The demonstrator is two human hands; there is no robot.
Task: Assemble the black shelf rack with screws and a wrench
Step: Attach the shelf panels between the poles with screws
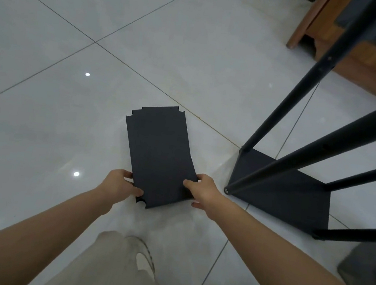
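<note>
black shelf panel (159, 153) reaches away over the tile floor (44, 99), its near end pinched by left grip (120, 182) and right grip (204, 190), thumbs on top; part-built rack (280, 200) stands just right of the right grip.

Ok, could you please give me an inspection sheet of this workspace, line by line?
Surface: glossy pale tiled floor.
Job's things: black shelf panel; rack frame at right, four poles on a bottom shelf; no screws or wrench seen.
Clutter: grey object, lower right, unclear.
Fingers: left hand and right hand grip the panel's near end.
Cables: nothing seen.
Surroundings: wooden furniture, upper right.
</note>
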